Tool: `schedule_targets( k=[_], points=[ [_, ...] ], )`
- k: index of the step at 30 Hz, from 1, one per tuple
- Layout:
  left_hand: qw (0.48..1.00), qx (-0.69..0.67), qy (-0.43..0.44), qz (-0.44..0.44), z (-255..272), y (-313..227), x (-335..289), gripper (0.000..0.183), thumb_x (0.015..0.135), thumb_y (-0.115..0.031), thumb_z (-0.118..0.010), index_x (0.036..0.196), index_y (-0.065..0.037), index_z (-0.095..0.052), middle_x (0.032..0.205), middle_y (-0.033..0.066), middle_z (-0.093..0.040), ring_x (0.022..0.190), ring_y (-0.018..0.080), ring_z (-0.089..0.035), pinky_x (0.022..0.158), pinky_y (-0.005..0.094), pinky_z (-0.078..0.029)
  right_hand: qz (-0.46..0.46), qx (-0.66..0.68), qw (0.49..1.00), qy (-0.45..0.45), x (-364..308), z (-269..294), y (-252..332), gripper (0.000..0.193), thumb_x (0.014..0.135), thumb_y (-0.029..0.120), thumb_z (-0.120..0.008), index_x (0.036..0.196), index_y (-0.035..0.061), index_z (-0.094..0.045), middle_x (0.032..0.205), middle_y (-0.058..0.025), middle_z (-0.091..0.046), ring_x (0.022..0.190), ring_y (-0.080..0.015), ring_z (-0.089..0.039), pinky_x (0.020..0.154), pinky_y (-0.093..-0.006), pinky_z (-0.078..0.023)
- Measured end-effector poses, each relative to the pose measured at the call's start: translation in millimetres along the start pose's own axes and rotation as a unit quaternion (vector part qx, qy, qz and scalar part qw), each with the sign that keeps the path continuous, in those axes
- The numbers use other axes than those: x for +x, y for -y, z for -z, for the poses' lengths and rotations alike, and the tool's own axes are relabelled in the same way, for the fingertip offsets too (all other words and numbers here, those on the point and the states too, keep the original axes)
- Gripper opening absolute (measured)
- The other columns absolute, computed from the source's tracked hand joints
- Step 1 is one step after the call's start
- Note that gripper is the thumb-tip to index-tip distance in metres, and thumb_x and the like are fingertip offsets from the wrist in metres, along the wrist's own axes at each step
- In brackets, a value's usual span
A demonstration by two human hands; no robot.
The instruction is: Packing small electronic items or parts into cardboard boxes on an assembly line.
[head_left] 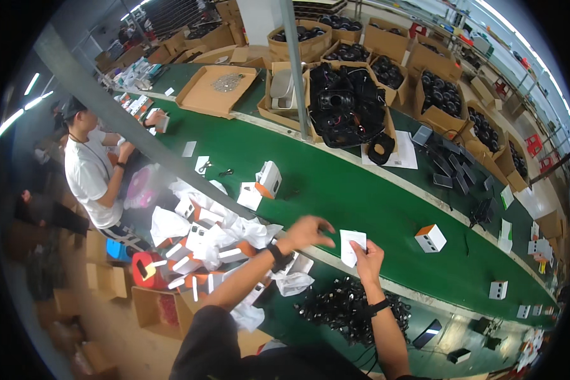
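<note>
Over the near edge of the green conveyor belt (323, 190), my right hand (370, 259) pinches a small white leaflet (349, 246) between thumb and fingers. My left hand (307, 233) is just left of the leaflet, fingers apart and curved, holding nothing. A pile of small black cables (351, 310) lies below my hands. Under my left forearm are heaped small white-and-orange boxes (196, 237) and white plastic bags (169, 226). One white-and-orange box (269, 179) stands on the belt at left, beside white paper (249, 196); another box (430, 239) sits to the right.
A co-worker in a white shirt (90, 168) stands at left. A grey metal post (296, 76) rises beyond the belt. Cartons of black parts (348, 104) line the far side, with dark devices (453, 164) to their right. A shallow cardboard tray (199, 95) lies farther left.
</note>
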State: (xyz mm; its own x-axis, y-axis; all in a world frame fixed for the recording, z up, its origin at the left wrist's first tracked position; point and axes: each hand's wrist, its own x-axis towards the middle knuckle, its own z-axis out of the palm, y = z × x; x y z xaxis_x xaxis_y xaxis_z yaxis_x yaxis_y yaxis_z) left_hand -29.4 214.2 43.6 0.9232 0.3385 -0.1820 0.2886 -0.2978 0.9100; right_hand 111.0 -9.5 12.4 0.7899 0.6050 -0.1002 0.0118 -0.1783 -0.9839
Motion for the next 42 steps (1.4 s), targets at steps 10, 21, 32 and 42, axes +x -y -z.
schedule_targets(
  k=[10,21,32,42],
  points=[
    [0.778,0.129,-0.464,0.404,79.0,228.5,16.8,0.079,0.09,-0.027,-0.074,0.155,0.003,-0.041,0.107,0.0308,-0.077,0.103,0.0481,-0.076,0.092,0.0555,-0.061,-0.002,-0.121,0.993,0.005,-56.7,78.3,-31.1,0.02,0.094,0.014,-0.085,0.1,-0.005,-0.08,0.084,-0.0054,-0.077,0.077,-0.0106,-0.066,0.071,-0.0324,-0.053],
    [0.742,0.466,-0.308,0.37,102.7,237.1,51.0,0.063,0.094,-0.02,-0.078,0.153,-0.016,-0.056,0.093,0.0058,-0.08,0.086,0.0269,-0.081,0.069,0.0441,-0.061,-0.133,-0.07,0.988,0.035,-65.7,111.1,-55.8,0.019,0.098,0.007,-0.08,0.11,-0.0078,-0.08,0.096,-0.0051,-0.08,0.083,-0.0101,-0.069,0.077,-0.0293,-0.056],
    [0.714,0.563,-0.223,0.351,129.3,265.6,59.8,0.022,0.106,-0.017,-0.062,0.125,-0.024,-0.071,0.087,0.0002,-0.079,0.087,0.022,-0.081,0.065,0.0356,-0.058,-0.176,-0.171,0.969,0.037,-46.0,113.1,-72.6,0.03,0.102,0.018,-0.075,0.117,-0.0078,-0.076,0.099,-0.0115,-0.08,0.086,-0.0205,-0.072,0.08,-0.0359,-0.058],
    [0.832,0.383,-0.313,0.25,98.8,174.7,44.9,0.016,0.089,-0.027,-0.083,0.087,-0.012,-0.078,0.083,0.0107,-0.077,0.084,0.0262,-0.078,0.069,0.0416,-0.058,-0.074,-0.063,0.995,-0.019,-70.9,108.6,-36.4,0.019,0.094,0.0,-0.08,0.112,-0.0073,-0.078,0.098,-0.0085,-0.08,0.089,-0.013,-0.071,0.079,-0.031,-0.056]
  ],
)
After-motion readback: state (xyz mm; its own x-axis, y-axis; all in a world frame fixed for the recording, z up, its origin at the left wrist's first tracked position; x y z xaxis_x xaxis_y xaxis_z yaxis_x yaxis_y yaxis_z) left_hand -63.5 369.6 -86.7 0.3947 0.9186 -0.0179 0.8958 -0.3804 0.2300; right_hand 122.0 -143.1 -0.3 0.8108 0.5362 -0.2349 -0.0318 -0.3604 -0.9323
